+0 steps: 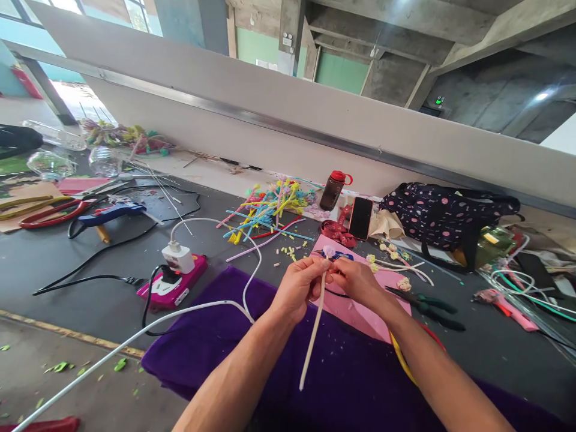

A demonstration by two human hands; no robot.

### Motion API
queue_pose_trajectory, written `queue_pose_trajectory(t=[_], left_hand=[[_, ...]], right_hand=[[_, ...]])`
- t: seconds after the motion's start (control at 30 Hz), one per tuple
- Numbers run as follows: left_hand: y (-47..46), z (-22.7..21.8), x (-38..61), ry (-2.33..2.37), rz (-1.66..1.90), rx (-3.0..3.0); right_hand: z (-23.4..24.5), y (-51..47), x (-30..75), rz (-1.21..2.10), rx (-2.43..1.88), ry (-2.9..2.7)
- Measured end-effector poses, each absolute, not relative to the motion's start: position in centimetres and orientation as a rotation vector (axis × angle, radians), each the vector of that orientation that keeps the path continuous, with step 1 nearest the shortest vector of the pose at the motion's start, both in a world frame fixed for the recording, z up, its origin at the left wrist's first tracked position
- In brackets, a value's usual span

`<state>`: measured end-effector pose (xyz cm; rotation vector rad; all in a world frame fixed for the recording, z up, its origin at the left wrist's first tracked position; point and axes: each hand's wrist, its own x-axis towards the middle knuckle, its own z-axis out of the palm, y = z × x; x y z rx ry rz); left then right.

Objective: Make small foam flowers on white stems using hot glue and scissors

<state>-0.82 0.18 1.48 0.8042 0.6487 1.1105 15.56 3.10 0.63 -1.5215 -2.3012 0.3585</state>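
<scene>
A pipe-cleaner flower, with a small pale lilac head [329, 251] and a long cream stem [312, 343], is between my two hands. Its head points up and away, while the stem hangs down toward me. My left hand [292, 288] pinches the stem just under the head. Close beside it, the bent fingers of my right hand [357, 279] are closed at the same spot; the exact contact is partly hidden. Something blue [344, 256] shows just behind my right fingers; I cannot tell whether they touch it. Beneath my hands lie a pink sheet [373, 303] and a purple cloth [211, 342].
Dark-handled pliers [425, 305] and small fuzzy flowers [390, 249] lie at right. Behind are coloured pipe cleaners [279, 207], a bottle [332, 191], a phone [360, 218] and a patterned bag [445, 213]. A pink power strip [173, 285], cables and a blue glue gun [108, 217] are left.
</scene>
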Motion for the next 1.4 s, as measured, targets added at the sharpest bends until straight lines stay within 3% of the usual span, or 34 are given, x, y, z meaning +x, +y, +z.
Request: queue_pose_trajectory(t=[0.53,0.87,1.4], left_hand=[[0.1,0.9,0.2,0.697,0.958,0.9],[0.2,-0.1,1.4,0.738,0.889,0.868],[0.1,-0.3,1.3,0.721,0.939,0.926]], right_hand=[[0.9,-0.4,18.9,1.254,-1.102,-1.423],[0.0,-0.8,17.6,1.339,-0.979,-1.11],[-0.3,-1.2,16.4,1.412,-0.986,-1.112]])
